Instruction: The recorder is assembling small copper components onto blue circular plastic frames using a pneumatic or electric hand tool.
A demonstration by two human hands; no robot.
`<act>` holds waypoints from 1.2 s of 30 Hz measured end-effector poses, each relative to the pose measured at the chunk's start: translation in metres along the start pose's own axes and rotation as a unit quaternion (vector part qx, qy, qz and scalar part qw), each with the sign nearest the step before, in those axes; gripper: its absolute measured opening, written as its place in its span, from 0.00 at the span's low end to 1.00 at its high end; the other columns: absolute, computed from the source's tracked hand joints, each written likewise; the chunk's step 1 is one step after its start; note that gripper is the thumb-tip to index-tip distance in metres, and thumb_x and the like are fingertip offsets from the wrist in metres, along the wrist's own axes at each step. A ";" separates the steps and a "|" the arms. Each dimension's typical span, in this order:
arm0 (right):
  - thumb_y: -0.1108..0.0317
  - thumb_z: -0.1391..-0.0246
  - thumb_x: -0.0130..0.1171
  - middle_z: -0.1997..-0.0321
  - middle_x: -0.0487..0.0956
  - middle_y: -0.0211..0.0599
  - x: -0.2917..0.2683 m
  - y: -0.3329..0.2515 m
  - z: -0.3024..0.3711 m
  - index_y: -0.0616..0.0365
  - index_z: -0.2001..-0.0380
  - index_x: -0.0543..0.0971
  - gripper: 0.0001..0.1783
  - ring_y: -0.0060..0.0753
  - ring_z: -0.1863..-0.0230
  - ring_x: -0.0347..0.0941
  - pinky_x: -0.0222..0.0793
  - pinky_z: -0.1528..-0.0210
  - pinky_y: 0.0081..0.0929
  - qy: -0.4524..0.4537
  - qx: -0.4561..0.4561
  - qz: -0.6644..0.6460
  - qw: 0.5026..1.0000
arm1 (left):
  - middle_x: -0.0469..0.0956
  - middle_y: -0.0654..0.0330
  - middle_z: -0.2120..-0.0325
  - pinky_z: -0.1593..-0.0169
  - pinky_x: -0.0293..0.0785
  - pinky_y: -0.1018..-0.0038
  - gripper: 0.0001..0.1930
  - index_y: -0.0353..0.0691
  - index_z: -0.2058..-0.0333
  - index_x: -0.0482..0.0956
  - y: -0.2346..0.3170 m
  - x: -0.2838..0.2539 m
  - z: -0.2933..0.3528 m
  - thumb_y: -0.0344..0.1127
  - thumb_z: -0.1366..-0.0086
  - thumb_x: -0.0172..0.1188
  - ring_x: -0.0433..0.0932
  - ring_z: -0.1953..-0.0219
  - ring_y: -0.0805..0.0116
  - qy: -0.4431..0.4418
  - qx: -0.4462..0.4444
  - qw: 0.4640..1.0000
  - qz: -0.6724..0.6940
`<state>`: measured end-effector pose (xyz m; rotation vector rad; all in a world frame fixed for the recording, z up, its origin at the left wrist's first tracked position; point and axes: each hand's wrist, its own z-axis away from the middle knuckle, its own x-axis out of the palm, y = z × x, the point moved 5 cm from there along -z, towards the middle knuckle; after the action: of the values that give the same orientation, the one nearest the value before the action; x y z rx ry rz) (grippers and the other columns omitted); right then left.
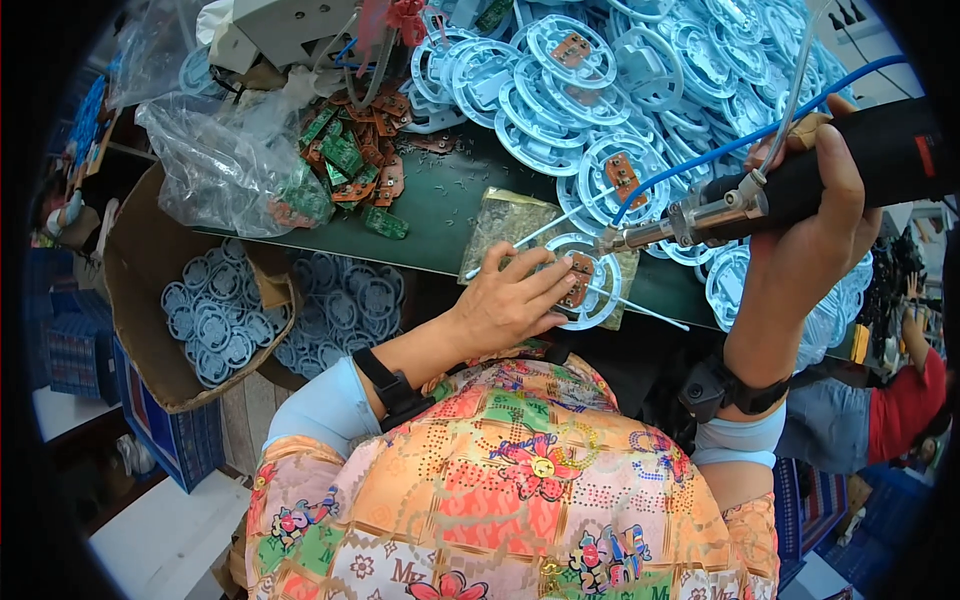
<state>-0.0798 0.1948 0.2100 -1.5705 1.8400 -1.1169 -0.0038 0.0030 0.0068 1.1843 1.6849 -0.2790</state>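
Observation:
My right hand (810,225) is wrapped round a thick black power screwdriver (885,150) with a metal nose and a blue air hose. Its tip points down at a small brown circuit board (577,282) seated on a round light-blue plastic frame (606,312). From the left, my left hand (505,305) presses its fingertips on the board and the frame's edge, steadying them. White rods stick out on both sides of the frame. Underneath lies a worn, yellowish pad (500,222). Whether the tip touches a screw is too small to tell.
A big heap of light-blue frames (690,60) covers the back right of the dark green table (430,245). Brown and green boards (345,155) lie beside a clear plastic bag (220,165). At left stands a cardboard box (140,290) of round blue parts. A person in red (905,400) is at far right.

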 end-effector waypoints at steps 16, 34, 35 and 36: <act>0.68 0.46 0.58 0.74 0.73 0.40 0.002 0.004 0.002 0.73 0.51 0.71 0.22 0.31 0.76 0.73 0.74 0.68 0.33 -0.006 0.003 0.005 1.000 | 0.74 0.60 0.44 0.43 0.57 0.57 0.33 0.40 0.48 0.77 0.002 -0.002 0.000 0.44 0.54 0.73 0.69 0.44 0.60 0.001 -0.011 1.000 0.003; 0.71 0.46 0.58 0.73 0.76 0.43 -0.006 -0.018 -0.009 0.75 0.52 0.73 0.21 0.34 0.74 0.74 0.75 0.65 0.35 -0.003 -0.038 0.054 0.998 | 0.74 0.60 0.44 0.43 0.57 0.57 0.32 0.40 0.48 0.77 0.003 -0.001 -0.002 0.43 0.54 0.73 0.69 0.44 0.61 0.008 -0.021 1.000 0.003; 0.71 0.46 0.58 0.73 0.76 0.43 -0.008 -0.020 -0.011 0.75 0.52 0.73 0.21 0.34 0.74 0.74 0.75 0.65 0.35 -0.003 -0.040 0.055 0.998 | 0.74 0.60 0.44 0.43 0.57 0.57 0.32 0.40 0.48 0.77 0.004 -0.001 -0.003 0.43 0.54 0.73 0.69 0.44 0.61 0.009 -0.020 1.000 0.004; 0.72 0.46 0.58 0.72 0.76 0.43 -0.010 -0.022 -0.014 0.75 0.52 0.73 0.20 0.34 0.73 0.75 0.76 0.65 0.36 0.002 -0.057 0.074 0.996 | 0.74 0.60 0.44 0.43 0.57 0.57 0.32 0.41 0.48 0.77 0.004 -0.002 -0.004 0.43 0.54 0.73 0.69 0.44 0.61 0.005 -0.023 1.000 0.006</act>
<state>-0.0751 0.2080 0.2345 -1.4655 2.0181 -0.9653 -0.0033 0.0064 0.0112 1.1631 1.6835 -0.2265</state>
